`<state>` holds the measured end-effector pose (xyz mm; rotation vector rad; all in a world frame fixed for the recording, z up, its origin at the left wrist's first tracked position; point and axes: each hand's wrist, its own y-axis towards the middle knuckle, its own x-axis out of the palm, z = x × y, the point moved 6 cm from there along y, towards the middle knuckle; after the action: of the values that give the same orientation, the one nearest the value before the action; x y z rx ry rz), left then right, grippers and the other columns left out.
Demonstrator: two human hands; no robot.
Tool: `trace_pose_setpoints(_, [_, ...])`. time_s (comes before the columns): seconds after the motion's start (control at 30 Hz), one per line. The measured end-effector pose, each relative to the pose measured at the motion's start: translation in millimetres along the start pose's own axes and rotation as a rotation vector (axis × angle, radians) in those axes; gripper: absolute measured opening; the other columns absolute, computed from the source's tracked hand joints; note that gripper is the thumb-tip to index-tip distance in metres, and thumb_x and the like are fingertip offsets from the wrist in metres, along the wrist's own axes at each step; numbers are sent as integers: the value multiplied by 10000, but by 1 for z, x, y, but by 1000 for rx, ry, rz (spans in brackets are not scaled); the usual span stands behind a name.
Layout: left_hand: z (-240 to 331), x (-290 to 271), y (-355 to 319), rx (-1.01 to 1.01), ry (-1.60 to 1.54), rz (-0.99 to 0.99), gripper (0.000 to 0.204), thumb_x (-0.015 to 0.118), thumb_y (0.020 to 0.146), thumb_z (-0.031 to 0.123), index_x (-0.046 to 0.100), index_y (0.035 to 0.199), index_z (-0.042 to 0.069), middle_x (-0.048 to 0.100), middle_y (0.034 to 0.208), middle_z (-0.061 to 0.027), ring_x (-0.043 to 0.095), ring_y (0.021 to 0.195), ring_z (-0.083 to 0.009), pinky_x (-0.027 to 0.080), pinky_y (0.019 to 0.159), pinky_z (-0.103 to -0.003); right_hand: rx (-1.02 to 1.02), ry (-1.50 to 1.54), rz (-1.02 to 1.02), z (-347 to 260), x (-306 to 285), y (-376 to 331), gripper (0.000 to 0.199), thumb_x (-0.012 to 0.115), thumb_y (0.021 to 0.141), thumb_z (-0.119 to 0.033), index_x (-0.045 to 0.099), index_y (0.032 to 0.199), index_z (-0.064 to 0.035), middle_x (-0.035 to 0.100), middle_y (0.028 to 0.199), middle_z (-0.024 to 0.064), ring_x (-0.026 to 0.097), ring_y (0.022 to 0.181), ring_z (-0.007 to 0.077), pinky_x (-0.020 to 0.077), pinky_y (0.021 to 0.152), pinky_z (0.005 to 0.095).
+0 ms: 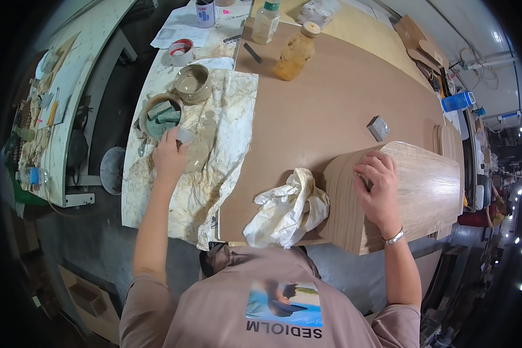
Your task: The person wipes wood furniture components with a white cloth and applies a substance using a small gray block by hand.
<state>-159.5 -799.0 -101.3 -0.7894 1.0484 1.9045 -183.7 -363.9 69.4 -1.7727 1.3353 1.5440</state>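
My left hand (pixel 169 158) is closed on a small flat grey scraper (pixel 185 135), just below a round tub (pixel 178 118) with greenish lumps in it. Behind that tub stands a second tub (pixel 194 87) with beige paste inside. Smeared paste (pixel 198 155) lies on the stained sheet beside the scraper. On the right, my right hand (pixel 380 182) rests at the rounded end of a stack of wood-grain panels (pixel 420 180). Its fingers are curled in; what they hold, if anything, is hidden. A crumpled white cloth (pixel 290 211) touches the stack's left side.
A grey block (pixel 379 129) lies behind the stack. An amber bottle (pixel 296 53), a clear bottle (pixel 267 23) and a dark strip (pixel 252 53) are farther back. A tape roll (pixel 181 53) sits behind the tubs. Another cluttered bench (pixel 93 64) stands left, across a gap.
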Motion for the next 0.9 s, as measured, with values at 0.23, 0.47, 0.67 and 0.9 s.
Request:
trace_pose_setpoints(0.23, [12, -9, 5, -39, -36, 46, 355, 739, 809, 106, 619, 1134, 29, 685, 1010, -156, 676, 830, -357, 533, 742, -417, -32, -8, -5, -2, -2, 1, 87, 698, 749, -47, 687, 831, -20, 660, 927, 88, 577, 1087, 317, 407, 1002, 450])
trace_pose_setpoints(0.47, [71, -21, -13, -602, -1310, -193, 155, 634, 945, 97, 632, 1052, -15, 660, 910, -44, 522, 644, -90, 448, 627, -243, -107, -32, -12, 4, -2, -4, 92, 721, 744, -100, 703, 813, -42, 653, 913, 90, 568, 1084, 314, 396, 1007, 456])
trace_pose_setpoints(0.67, [139, -3, -69, -997, -1858, -208, 180, 630, 957, 240, 636, 910, 66, 628, 796, -30, 433, 569, -120, 418, 653, -331, -139, 67, -52, 8, 3, -8, 104, 735, 733, -169, 741, 785, -79, 641, 884, 88, 543, 1087, 313, 364, 1024, 467])
trace_pose_setpoints(0.9, [233, -27, -106, -637, -1505, -216, 252, 647, 900, 40, 614, 1143, -17, 659, 956, -52, 599, 741, -102, 514, 724, -250, -296, 472, -148, -4, -19, 7, 278, 738, 756, -142, 723, 1017, -48, 646, 945, 106, 555, 1036, 310, 417, 971, 432])
